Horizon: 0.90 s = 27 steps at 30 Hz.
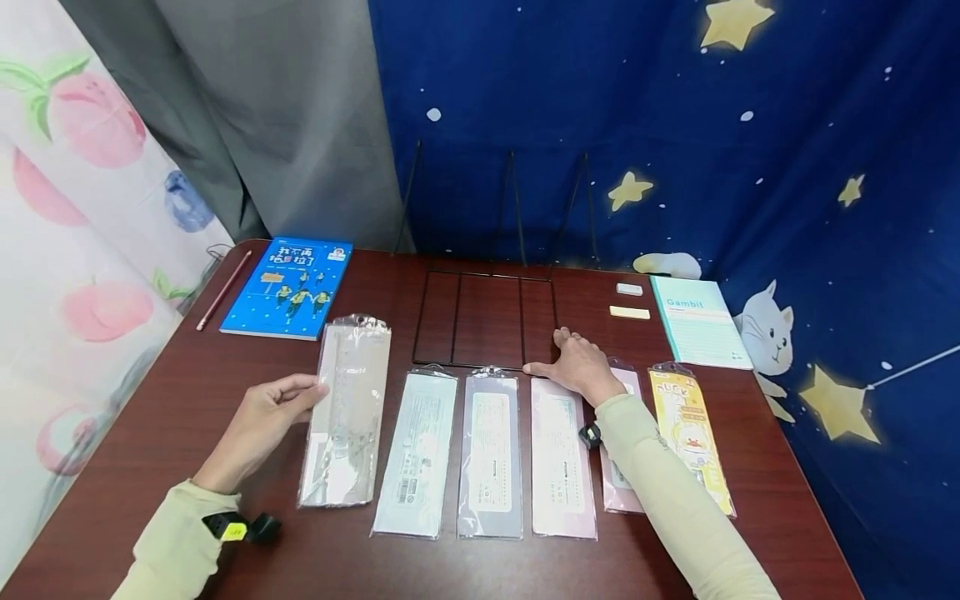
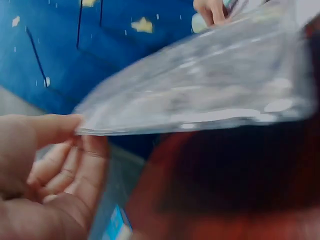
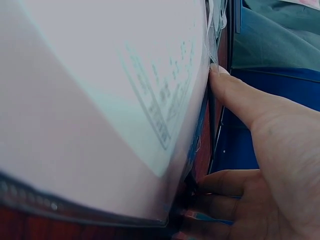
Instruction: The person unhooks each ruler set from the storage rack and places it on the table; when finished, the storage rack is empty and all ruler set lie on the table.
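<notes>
My left hand pinches the left edge of a flat beige pack in a clear sleeve between thumb and fingers. In the left wrist view this clear sleeve extends rightward from the fingertips, its surface blurred. My right hand is at the front right corner of a black wire rack, thumb and fingers spread. Just below it lies a pink pack, its pale label large in the right wrist view. A pale green pack and a grey one lie between the hands.
Right of the pink pack lie another pink pack, partly behind my sleeve, and a yellow pack. A blue book and a pencil are back left; two small blocks and a notebook are back right.
</notes>
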Available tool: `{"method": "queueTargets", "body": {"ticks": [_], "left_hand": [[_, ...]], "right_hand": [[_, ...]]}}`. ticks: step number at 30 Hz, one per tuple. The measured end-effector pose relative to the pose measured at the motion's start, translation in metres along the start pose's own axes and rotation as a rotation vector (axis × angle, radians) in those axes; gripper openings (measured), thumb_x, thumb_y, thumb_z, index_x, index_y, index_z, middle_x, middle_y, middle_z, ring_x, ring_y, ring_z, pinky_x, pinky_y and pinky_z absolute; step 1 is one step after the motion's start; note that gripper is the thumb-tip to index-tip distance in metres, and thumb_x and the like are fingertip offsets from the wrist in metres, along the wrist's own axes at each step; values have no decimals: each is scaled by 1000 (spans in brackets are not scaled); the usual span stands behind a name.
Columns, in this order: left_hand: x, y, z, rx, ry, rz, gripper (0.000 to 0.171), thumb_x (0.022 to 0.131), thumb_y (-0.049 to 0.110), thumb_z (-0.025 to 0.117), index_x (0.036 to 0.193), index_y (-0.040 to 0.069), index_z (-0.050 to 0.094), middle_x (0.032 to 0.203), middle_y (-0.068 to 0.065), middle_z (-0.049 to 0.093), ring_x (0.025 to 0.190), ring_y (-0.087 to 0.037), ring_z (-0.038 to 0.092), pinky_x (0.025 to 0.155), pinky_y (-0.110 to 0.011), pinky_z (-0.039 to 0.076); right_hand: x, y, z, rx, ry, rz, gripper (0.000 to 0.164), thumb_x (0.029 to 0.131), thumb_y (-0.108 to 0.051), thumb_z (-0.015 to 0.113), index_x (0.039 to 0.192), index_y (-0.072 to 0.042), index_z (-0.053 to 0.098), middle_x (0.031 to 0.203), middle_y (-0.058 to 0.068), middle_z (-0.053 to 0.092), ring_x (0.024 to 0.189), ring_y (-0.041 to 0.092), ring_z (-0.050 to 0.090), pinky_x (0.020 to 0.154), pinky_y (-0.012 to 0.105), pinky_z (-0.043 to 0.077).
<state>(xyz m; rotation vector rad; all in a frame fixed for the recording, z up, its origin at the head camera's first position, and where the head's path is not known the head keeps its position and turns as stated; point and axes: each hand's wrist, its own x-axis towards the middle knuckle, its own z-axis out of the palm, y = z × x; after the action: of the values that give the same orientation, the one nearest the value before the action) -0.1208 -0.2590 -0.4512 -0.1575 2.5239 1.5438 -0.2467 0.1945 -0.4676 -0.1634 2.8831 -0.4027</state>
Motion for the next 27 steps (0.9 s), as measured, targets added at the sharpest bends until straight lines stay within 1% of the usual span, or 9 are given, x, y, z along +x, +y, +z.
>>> {"method": "queueTargets", "body": {"ticks": [3, 5, 8, 11, 15, 18, 21, 22, 27], "left_hand": [[3, -16, -3, -1, -40, -96, 63, 101, 48, 64, 141, -1, 60, 132, -20, 68, 97, -8, 69, 82, -14, 55], [5, -24, -5, 7, -53, -133, 65, 101, 47, 64, 142, -3, 58, 134, -21, 65, 98, -9, 66, 81, -15, 56], [8, -33, -6, 18, -62, -155, 66, 101, 46, 65, 142, -5, 58, 136, -24, 63, 99, -11, 67, 82, -18, 58], [11, -37, -6, 46, -67, -147, 64, 102, 44, 65, 140, -6, 59, 136, -27, 63, 101, -14, 69, 84, -25, 61], [12, -38, -6, 146, -61, -123, 57, 103, 42, 64, 136, -5, 63, 126, -25, 69, 92, -16, 72, 79, -26, 61], [12, -33, -6, 252, -47, -86, 49, 102, 39, 65, 128, -3, 68, 104, -16, 75, 82, -14, 71, 71, -26, 59], [13, -28, -6, 315, -27, -66, 42, 101, 35, 68, 119, -3, 72, 86, -7, 75, 74, -12, 71, 67, -27, 58], [13, -26, -6, 326, -22, -74, 40, 101, 34, 69, 116, -2, 72, 83, -5, 74, 72, -12, 70, 66, -27, 58], [12, -24, -4, 346, -10, -139, 35, 99, 30, 71, 111, -2, 73, 81, -7, 73, 70, -12, 70, 67, -31, 61]], "right_hand": [[0, 1, 0, -2, 3, -3, 106, 85, -67, 74, 160, -1, 36, 163, 26, 38, 150, 47, 39, 119, 62, 36], [0, 1, 0, -4, 7, -6, 106, 85, -66, 74, 159, 0, 37, 163, 26, 38, 150, 47, 39, 119, 62, 36], [0, 2, 0, -12, 9, -11, 106, 86, -66, 74, 159, 0, 37, 163, 26, 38, 150, 46, 39, 119, 61, 36], [0, 2, 0, -16, 5, -13, 106, 86, -67, 73, 159, 1, 37, 163, 26, 37, 150, 46, 39, 119, 61, 35], [0, 2, 0, -9, 4, -7, 106, 86, -66, 73, 159, 0, 37, 163, 26, 37, 150, 46, 39, 119, 62, 35], [1, 2, 0, -2, 3, -3, 106, 86, -66, 74, 159, 0, 36, 164, 26, 37, 150, 47, 38, 119, 62, 35], [1, 2, 1, 2, 6, -4, 106, 86, -66, 74, 159, 0, 36, 164, 26, 37, 151, 46, 38, 119, 62, 35], [2, 1, 1, 3, 5, -4, 106, 86, -66, 74, 160, 0, 36, 164, 25, 36, 151, 46, 38, 119, 62, 35], [3, 0, 3, 0, 2, -7, 106, 85, -66, 74, 160, -1, 36, 164, 25, 37, 151, 45, 38, 119, 62, 35]]}}
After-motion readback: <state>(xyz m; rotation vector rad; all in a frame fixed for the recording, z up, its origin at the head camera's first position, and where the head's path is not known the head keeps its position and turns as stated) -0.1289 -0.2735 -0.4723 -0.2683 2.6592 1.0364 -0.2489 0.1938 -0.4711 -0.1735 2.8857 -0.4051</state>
